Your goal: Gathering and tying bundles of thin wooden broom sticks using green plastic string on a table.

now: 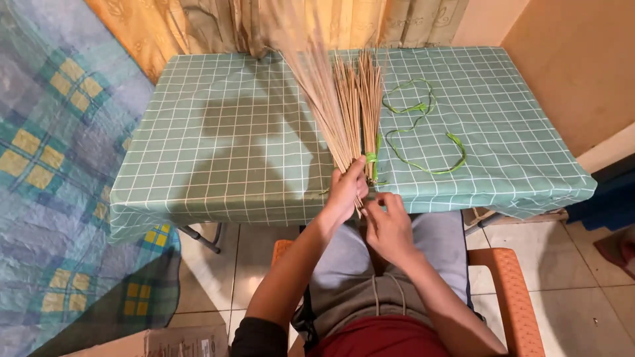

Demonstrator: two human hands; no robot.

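While seated on an orange plastic chair (512, 291), holding a bundle of thin sticks (350, 112) at its lower end, with the tips fanned out over the table (231, 132). No bowl, box or basket seen on the table; only a loose green ribbon (423, 135) lying in curls just right of the sticks, with a green tie (372, 158) wrapped around the bundle near the grip. Table covered by a green checked cloth, beige curtains (278, 23) behind, tiled floor below, blue and yellow patterned blanket (53, 165) at left. Left hand (347, 192) raised, fingers wrapped tight around the bundle's base. Right hand (389, 228) just below it, fingers curled and pinching the stick ends at the bottom; how firmly, cannot tell.
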